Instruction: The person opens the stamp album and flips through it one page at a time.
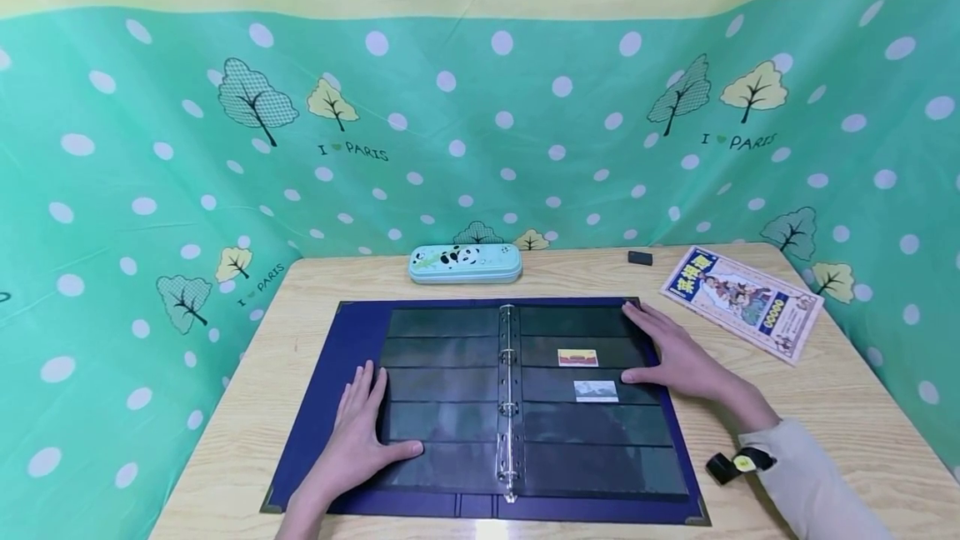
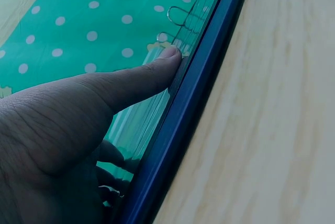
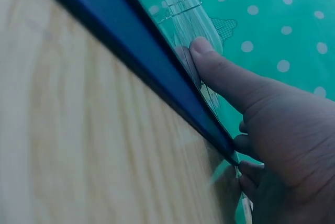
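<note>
A blue ring-binder stamp album (image 1: 322, 382) lies spread on the table, with black pocket pages on both sides of its metal rings (image 1: 510, 407). On the right page sit a red-and-yellow stamp (image 1: 577, 357) and, below it, a grey-green stamp (image 1: 596, 392). My left hand (image 1: 358, 440) rests on the left page near its outer edge, fingers straight and thumb spread. My right hand (image 1: 678, 357) lies along the right page's outer edge, its thumb near the grey-green stamp. Both wrist views show a thumb on the glossy page; the other fingers are partly hidden.
Behind the album stands a light-blue panda pencil case (image 1: 465, 265). A small black block (image 1: 640, 257) and an illustrated booklet (image 1: 742, 300) lie at the back right. The wooden table (image 1: 232, 432) meets a green dotted cloth (image 1: 450, 140). A black strap with a yellow piece (image 1: 742, 463) is at the right wrist.
</note>
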Demonstrator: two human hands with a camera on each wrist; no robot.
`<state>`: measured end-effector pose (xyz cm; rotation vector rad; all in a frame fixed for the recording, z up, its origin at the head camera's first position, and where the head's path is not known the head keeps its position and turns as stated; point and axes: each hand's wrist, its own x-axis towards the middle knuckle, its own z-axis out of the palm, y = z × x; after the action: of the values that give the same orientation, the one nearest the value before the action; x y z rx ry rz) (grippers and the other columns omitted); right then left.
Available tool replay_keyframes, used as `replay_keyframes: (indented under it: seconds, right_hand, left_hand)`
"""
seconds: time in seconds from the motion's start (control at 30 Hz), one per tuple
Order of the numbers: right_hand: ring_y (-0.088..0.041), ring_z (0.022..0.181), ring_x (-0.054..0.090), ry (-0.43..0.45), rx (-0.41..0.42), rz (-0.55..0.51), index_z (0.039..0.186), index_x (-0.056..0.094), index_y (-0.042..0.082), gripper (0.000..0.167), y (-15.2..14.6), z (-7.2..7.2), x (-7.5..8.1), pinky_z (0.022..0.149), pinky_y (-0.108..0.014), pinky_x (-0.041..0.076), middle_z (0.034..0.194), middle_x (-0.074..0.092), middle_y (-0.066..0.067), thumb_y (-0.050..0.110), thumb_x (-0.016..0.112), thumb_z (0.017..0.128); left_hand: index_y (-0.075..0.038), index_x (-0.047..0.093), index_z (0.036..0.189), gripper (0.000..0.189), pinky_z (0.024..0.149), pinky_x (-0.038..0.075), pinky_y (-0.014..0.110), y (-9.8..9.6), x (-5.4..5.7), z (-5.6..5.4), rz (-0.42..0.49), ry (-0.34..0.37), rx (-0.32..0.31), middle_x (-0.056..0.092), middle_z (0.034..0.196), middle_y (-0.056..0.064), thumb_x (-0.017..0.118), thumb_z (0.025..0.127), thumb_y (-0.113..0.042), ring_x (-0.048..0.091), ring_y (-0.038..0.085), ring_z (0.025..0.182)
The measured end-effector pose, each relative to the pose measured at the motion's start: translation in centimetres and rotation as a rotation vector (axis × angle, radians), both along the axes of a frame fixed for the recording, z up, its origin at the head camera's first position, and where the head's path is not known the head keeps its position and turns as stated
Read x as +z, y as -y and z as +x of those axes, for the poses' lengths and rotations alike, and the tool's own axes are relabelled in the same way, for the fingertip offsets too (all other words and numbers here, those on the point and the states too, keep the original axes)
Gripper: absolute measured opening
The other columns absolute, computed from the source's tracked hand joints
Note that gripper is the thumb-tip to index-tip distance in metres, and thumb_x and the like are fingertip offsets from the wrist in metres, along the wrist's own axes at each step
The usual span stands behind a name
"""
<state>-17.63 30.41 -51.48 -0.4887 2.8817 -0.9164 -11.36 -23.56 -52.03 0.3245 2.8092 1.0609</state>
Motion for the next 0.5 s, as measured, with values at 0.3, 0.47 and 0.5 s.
replay_keyframes:
  seconds: [0.3, 0.47, 0.5]
  right_hand:
    - [-0.062, 0.16, 0.023, -0.005, -0.017, 0.024, 0.174, 0.034, 0.007, 0.108, 0.5, 0.3, 0.1, 0.117, -0.084, 0.031, 0.176, 0.024, -0.037, 0.052, 0.089, 0.093]
    - [-0.059, 0.154, 0.033, -0.05, -0.038, 0.017, 0.174, 0.038, 0.011, 0.103, 0.8, 0.9, 0.3, 0.111, -0.082, 0.04, 0.17, 0.034, -0.035, 0.049, 0.09, 0.093]
    - [-0.056, 0.15, 0.038, -0.073, -0.039, 0.018, 0.173, 0.04, 0.013, 0.102, 0.8, 1.1, 0.3, 0.108, -0.08, 0.044, 0.167, 0.04, -0.033, 0.048, 0.091, 0.092]
  left_hand:
    - [0.012, 0.025, 0.17, 0.138, 0.13, -0.004, 0.073, 0.2, -0.7, 0.0, 0.042, -0.046, 0.0, 0.005, 0.18, 0.037, 0.097, 0.076, -0.06, -0.003, 0.058, 0.166]
    - [0.01, 0.023, 0.172, 0.139, 0.129, -0.003, 0.076, 0.1, -0.1, -0.1, 0.004, 0.008, 0.005, 0.003, 0.181, 0.034, 0.098, 0.075, -0.057, -0.006, 0.056, 0.167]
    - [0.009, 0.022, 0.172, 0.14, 0.13, -0.003, 0.076, 0.1, 0.0, -0.1, -0.003, 0.019, 0.005, 0.002, 0.182, 0.033, 0.098, 0.076, -0.057, -0.007, 0.055, 0.167]
